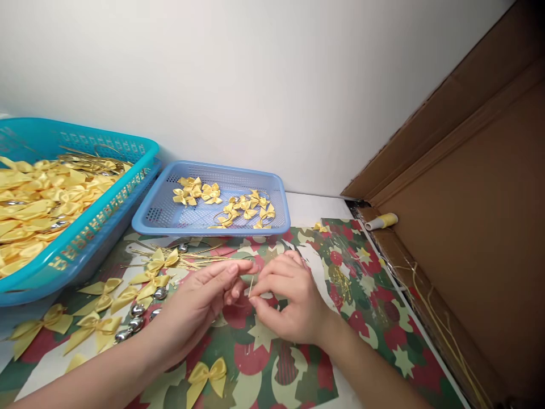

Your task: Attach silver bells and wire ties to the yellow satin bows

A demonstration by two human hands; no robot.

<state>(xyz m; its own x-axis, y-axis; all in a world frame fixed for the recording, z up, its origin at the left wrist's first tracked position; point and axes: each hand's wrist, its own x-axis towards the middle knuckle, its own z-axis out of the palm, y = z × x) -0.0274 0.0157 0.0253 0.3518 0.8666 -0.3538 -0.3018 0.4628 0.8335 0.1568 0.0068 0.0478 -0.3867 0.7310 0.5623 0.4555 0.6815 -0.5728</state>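
Observation:
My left hand (202, 301) is closed above the patterned table cover, its thumb laid along the index finger. Whatever may sit in that pinch is hidden. Close beside it, my right hand (293, 292) pinches a short, thin gold strand (251, 284) between thumb and index finger. The strand stands in the gap between the two hands. Behind my left hand lie a bundle of gold stems (198, 258) and loose yellow bows (157, 270). Silver bells (136, 324) lie left of my left forearm. Below the hands, near the front, rests a single yellow bow (207, 380).
At the left a teal basket (106, 213) is heaped with yellow bows. A blue basket (213, 230) behind the hands holds several bows and gold loops. Gold scraps (342, 284) lie to the right. A cardboard wall (468, 227) with a small cone (382, 221) borders the right side.

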